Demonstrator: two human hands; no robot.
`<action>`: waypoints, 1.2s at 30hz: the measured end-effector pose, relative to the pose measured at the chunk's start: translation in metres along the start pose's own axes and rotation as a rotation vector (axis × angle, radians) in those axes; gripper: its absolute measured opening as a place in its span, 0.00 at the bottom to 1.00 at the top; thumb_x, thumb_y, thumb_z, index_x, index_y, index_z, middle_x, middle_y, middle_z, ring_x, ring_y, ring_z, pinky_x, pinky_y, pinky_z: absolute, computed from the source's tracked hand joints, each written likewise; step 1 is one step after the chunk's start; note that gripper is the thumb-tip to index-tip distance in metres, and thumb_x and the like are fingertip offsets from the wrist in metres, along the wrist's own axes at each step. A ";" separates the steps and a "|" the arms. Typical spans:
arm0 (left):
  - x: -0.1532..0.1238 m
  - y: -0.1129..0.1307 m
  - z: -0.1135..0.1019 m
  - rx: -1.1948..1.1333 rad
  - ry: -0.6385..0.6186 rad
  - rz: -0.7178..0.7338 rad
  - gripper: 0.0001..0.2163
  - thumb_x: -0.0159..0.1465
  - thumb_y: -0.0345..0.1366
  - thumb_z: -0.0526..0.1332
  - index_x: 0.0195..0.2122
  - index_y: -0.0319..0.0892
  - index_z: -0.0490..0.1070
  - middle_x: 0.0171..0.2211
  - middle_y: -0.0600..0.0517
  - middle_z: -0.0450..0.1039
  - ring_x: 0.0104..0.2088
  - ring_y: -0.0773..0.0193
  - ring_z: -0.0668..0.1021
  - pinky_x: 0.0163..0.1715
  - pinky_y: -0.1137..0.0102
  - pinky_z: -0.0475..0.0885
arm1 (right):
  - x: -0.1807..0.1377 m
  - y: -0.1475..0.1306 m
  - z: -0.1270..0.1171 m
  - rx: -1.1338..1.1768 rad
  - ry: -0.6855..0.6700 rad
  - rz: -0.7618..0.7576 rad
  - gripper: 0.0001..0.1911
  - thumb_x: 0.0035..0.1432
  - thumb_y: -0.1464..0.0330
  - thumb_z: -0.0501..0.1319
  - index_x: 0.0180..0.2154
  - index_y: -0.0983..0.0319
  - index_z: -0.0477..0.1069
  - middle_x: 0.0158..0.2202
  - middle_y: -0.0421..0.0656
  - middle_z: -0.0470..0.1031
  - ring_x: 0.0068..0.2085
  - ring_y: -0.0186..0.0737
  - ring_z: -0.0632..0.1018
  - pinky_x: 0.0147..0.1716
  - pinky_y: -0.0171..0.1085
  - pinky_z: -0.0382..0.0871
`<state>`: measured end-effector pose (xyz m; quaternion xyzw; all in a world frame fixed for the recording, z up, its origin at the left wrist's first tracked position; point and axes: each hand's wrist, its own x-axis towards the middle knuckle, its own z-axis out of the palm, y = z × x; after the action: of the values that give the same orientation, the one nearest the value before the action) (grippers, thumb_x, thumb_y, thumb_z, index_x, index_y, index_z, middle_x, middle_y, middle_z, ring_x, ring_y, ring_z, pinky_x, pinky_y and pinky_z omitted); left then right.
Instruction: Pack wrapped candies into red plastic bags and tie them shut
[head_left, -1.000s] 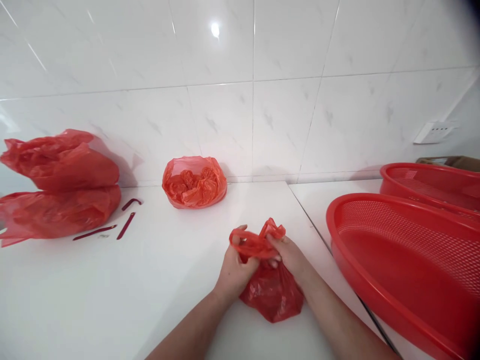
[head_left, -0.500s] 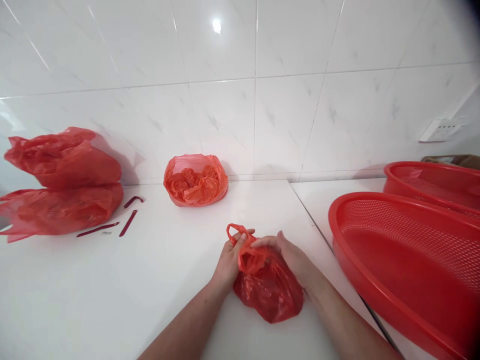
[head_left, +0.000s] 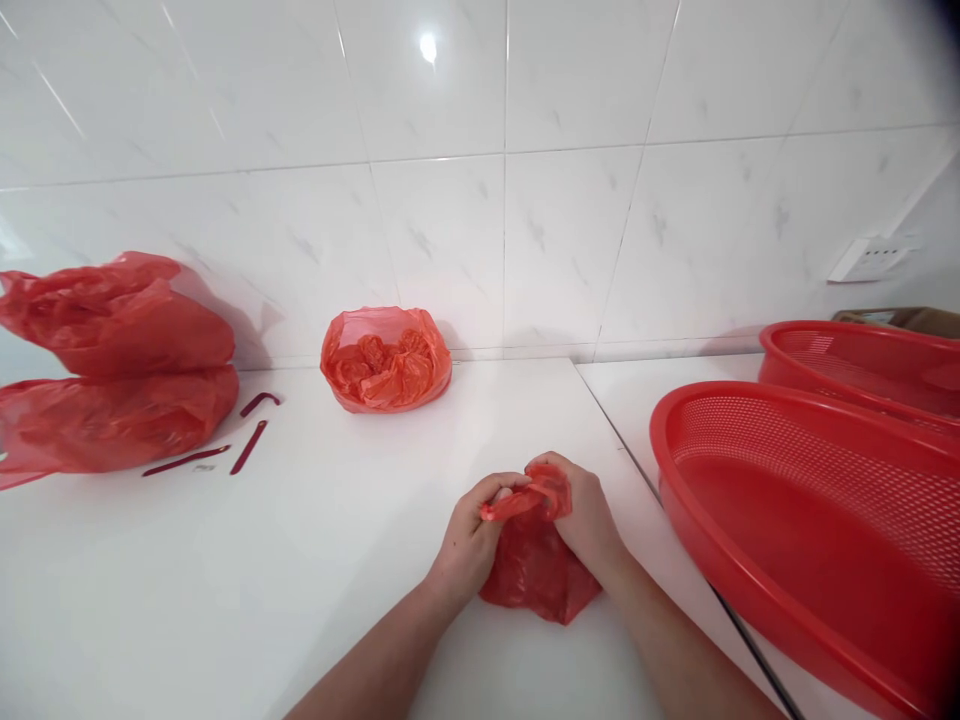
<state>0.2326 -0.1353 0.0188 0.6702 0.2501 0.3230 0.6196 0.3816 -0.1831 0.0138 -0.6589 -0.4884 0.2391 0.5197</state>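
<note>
A small red plastic bag hangs between my two hands near the front of the white table. My left hand pinches the bag's gathered top from the left side. Closed on the top's right side is my right hand, its fingers curled over the crumpled rim. The lower part of the bag bulges, and what is inside cannot be made out. Beyond my hands, a red bag with its rim rolled open stands by the wall, with crumpled red plastic inside.
Two stuffed red bags, an upper one and a lower one, are stacked at the left. Several dark red strips lie beside them. To the right stand a large red basket and a second red basket behind it.
Both hands have closed on the bag's top, where the right hand's fingers were spread over it before. The handle loop that stuck out on the left no longer shows.
</note>
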 end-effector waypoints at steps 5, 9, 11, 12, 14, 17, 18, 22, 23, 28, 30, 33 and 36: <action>0.002 -0.008 0.000 0.112 0.064 0.074 0.13 0.63 0.30 0.51 0.43 0.47 0.72 0.41 0.51 0.72 0.40 0.61 0.75 0.41 0.67 0.69 | 0.007 0.000 -0.003 0.492 -0.157 0.156 0.11 0.46 0.70 0.61 0.36 0.59 0.73 0.29 0.39 0.75 0.29 0.36 0.74 0.31 0.35 0.67; 0.006 -0.015 -0.005 0.147 0.100 0.130 0.12 0.64 0.32 0.51 0.44 0.48 0.72 0.41 0.50 0.72 0.41 0.61 0.74 0.44 0.65 0.68 | 0.009 -0.001 -0.008 0.858 -0.289 0.309 0.15 0.45 0.69 0.64 0.39 0.59 0.72 0.34 0.40 0.76 0.33 0.37 0.76 0.36 0.37 0.69; 0.008 -0.017 -0.007 0.159 0.111 0.172 0.12 0.65 0.34 0.52 0.45 0.48 0.72 0.42 0.50 0.72 0.42 0.61 0.74 0.45 0.64 0.68 | 0.010 0.001 -0.011 0.985 -0.251 0.287 0.14 0.46 0.67 0.64 0.39 0.59 0.72 0.36 0.40 0.75 0.36 0.37 0.76 0.40 0.38 0.68; 0.008 -0.018 -0.007 0.164 0.121 0.199 0.12 0.65 0.35 0.52 0.46 0.48 0.73 0.42 0.49 0.71 0.43 0.60 0.74 0.46 0.64 0.68 | 0.012 0.003 -0.013 1.013 -0.205 0.273 0.13 0.46 0.66 0.64 0.38 0.59 0.72 0.35 0.40 0.75 0.36 0.36 0.76 0.40 0.38 0.68; 0.008 -0.020 -0.008 0.173 0.153 0.266 0.13 0.66 0.38 0.51 0.47 0.47 0.72 0.44 0.48 0.70 0.45 0.59 0.73 0.47 0.64 0.67 | 0.017 0.011 -0.017 0.942 -0.089 0.254 0.11 0.45 0.64 0.64 0.34 0.59 0.71 0.32 0.39 0.75 0.34 0.36 0.76 0.39 0.38 0.69; 0.008 -0.019 -0.011 0.180 0.294 0.376 0.14 0.66 0.40 0.50 0.46 0.46 0.73 0.45 0.48 0.69 0.47 0.59 0.71 0.49 0.64 0.66 | 0.027 0.027 -0.025 0.449 0.171 0.231 0.09 0.44 0.66 0.61 0.32 0.59 0.70 0.30 0.40 0.75 0.32 0.39 0.75 0.37 0.40 0.68; 0.008 -0.019 -0.012 0.177 0.357 0.396 0.14 0.66 0.40 0.51 0.45 0.46 0.73 0.45 0.48 0.69 0.47 0.60 0.71 0.49 0.64 0.66 | 0.031 0.033 -0.029 0.275 0.269 0.225 0.08 0.44 0.67 0.59 0.31 0.60 0.70 0.31 0.42 0.75 0.34 0.40 0.75 0.38 0.40 0.68; 0.011 -0.018 -0.020 0.113 0.504 0.282 0.14 0.66 0.42 0.50 0.42 0.43 0.73 0.40 0.48 0.72 0.44 0.60 0.73 0.48 0.63 0.66 | 0.039 0.049 -0.039 -0.012 0.483 0.231 0.10 0.44 0.69 0.54 0.30 0.61 0.70 0.35 0.45 0.75 0.40 0.44 0.74 0.43 0.42 0.64; 0.013 -0.018 -0.023 0.095 0.510 0.234 0.14 0.66 0.42 0.51 0.42 0.43 0.73 0.39 0.48 0.73 0.44 0.60 0.74 0.48 0.63 0.67 | 0.039 0.051 -0.041 -0.033 0.493 0.227 0.10 0.45 0.68 0.53 0.31 0.61 0.71 0.36 0.45 0.75 0.40 0.44 0.74 0.43 0.42 0.64; 0.013 -0.016 -0.032 0.202 0.503 0.190 0.18 0.61 0.32 0.52 0.52 0.46 0.66 0.49 0.47 0.68 0.51 0.58 0.70 0.50 0.60 0.66 | 0.036 0.049 -0.044 -0.081 0.498 0.199 0.17 0.50 0.61 0.54 0.40 0.61 0.70 0.43 0.46 0.74 0.44 0.44 0.73 0.42 0.39 0.64; 0.010 -0.014 -0.030 0.393 0.448 0.330 0.24 0.59 0.31 0.54 0.58 0.48 0.59 0.57 0.46 0.60 0.57 0.55 0.64 0.54 0.57 0.62 | 0.034 0.046 -0.042 -0.087 0.475 0.184 0.18 0.53 0.58 0.53 0.40 0.61 0.70 0.42 0.46 0.74 0.44 0.44 0.73 0.41 0.39 0.64; 0.005 -0.012 -0.019 0.731 0.293 0.537 0.31 0.56 0.37 0.61 0.61 0.50 0.54 0.64 0.45 0.47 0.63 0.47 0.52 0.59 0.50 0.51 | 0.031 0.040 -0.032 -0.092 0.338 0.115 0.16 0.53 0.57 0.54 0.35 0.60 0.72 0.37 0.43 0.76 0.40 0.41 0.74 0.40 0.37 0.65; 0.004 -0.015 -0.007 0.934 0.085 0.488 0.40 0.47 0.43 0.69 0.61 0.53 0.55 0.66 0.45 0.43 0.63 0.39 0.49 0.57 0.45 0.50 | 0.026 0.036 -0.019 -0.120 0.006 -0.038 0.16 0.55 0.58 0.54 0.27 0.60 0.73 0.31 0.42 0.75 0.37 0.40 0.74 0.40 0.37 0.64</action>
<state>0.2315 -0.1261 0.0041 0.8999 0.2289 0.3390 0.1509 0.4225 -0.1676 -0.0074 -0.6801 -0.5128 0.1974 0.4853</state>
